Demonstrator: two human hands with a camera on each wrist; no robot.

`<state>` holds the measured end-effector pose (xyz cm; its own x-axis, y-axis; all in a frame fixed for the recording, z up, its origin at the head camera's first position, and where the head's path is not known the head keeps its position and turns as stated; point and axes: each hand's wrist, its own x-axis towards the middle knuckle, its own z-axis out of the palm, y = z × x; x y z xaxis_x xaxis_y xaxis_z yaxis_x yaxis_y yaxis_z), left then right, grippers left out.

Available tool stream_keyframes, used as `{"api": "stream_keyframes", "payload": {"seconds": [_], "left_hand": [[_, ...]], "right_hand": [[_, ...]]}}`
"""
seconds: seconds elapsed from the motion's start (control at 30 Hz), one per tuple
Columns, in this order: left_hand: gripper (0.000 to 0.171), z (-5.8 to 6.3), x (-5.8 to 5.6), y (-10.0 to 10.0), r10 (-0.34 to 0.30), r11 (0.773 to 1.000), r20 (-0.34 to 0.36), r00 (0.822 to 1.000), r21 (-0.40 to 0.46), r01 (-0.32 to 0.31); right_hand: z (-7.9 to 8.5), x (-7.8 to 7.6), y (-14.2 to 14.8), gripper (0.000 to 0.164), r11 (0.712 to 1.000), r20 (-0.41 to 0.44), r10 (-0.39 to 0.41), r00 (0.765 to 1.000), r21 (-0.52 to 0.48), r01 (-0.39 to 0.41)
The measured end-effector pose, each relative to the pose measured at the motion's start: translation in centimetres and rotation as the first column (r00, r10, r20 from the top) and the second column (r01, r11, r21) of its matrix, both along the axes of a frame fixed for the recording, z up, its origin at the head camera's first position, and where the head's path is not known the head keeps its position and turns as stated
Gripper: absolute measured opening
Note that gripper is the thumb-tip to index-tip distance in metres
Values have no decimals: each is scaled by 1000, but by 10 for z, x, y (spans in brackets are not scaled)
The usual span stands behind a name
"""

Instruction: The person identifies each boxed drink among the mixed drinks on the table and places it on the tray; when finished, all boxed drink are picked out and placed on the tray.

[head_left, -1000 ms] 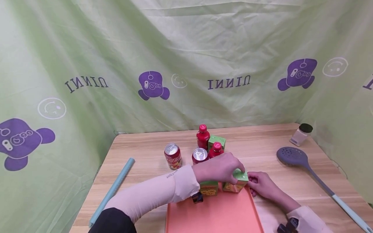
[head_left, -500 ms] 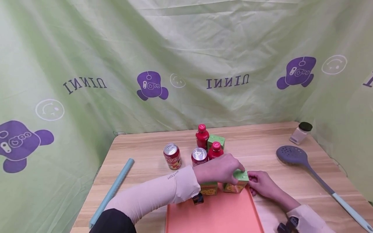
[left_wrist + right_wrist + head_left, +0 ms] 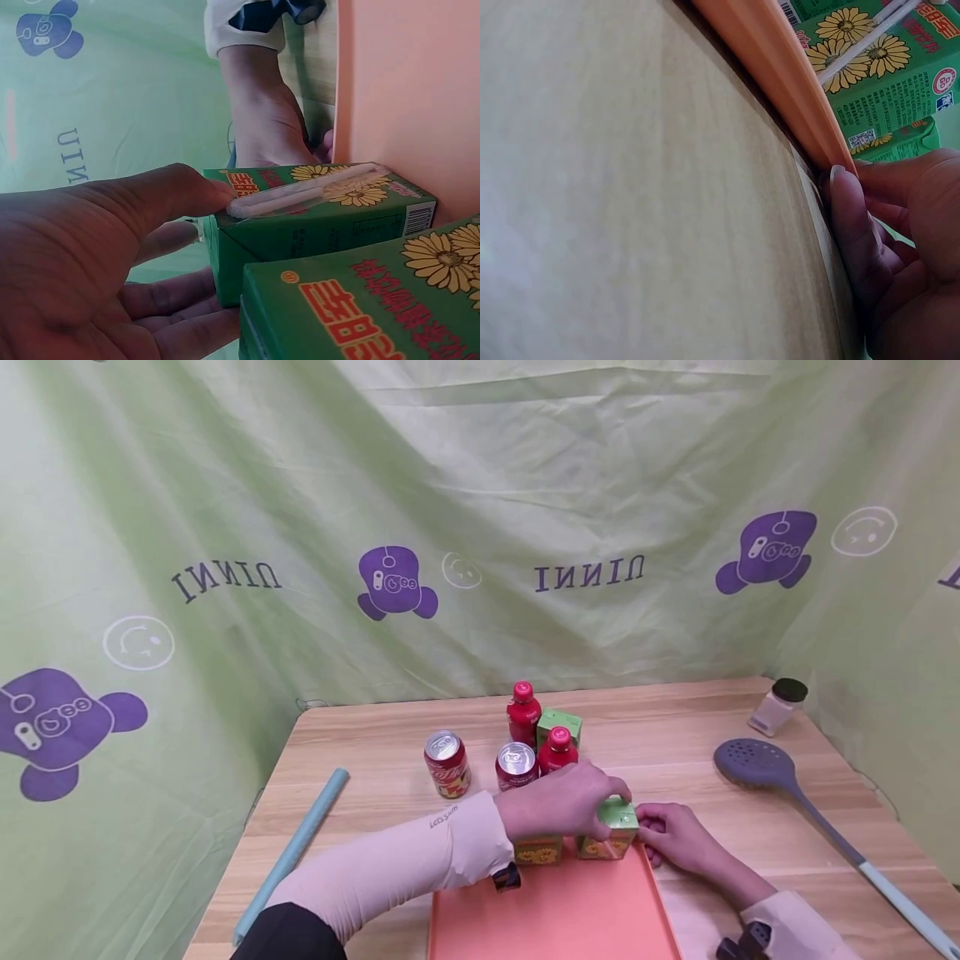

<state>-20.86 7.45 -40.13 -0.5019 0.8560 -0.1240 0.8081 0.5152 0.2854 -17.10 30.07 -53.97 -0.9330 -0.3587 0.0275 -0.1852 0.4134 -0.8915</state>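
My left hand (image 3: pixel 562 802) reaches over the pink tray (image 3: pixel 555 910) and grips a green drink carton (image 3: pixel 609 835) by its upper end, thumb on the near face and fingers behind. The carton stands at the tray's far right corner; a wrapped straw (image 3: pixel 307 191) is on its side in the left wrist view. Beside it stands a second green drink carton (image 3: pixel 538 852), partly hidden by the left wrist. My right hand (image 3: pixel 675 835) pinches the tray's rim at that same corner, as the right wrist view shows from outside the tray wall (image 3: pixel 802 82).
Behind the left hand stand two red cans (image 3: pixel 447 767) (image 3: pixel 516 764), two red bottles (image 3: pixel 523 714) (image 3: pixel 558 750) and another green carton (image 3: pixel 560 724). A slotted spoon (image 3: pixel 757 766) and a black-lidded jar (image 3: pixel 778 706) are at right. A blue roll (image 3: pixel 292 856) lies at left.
The gripped carton has turned slightly and sits squarer to the tray's far edge. Both hands otherwise keep their places; the head view shifts a little.
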Motion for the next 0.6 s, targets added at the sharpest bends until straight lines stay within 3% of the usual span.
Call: {"api": "stream_keyframes", "payload": {"seconds": [0.3, 0.6], "left_hand": [[47, -3, 3, -5, -6, 1000, 11, 1000, 0, 6], [47, -3, 6, -5, -25, 1000, -45, 999, -6, 25]], "right_hand": [[1, 0, -1, 14, 999, 40, -17, 999, 30, 16], [0, 0, 1, 15, 1000, 38, 0, 999, 4, 0]]}}
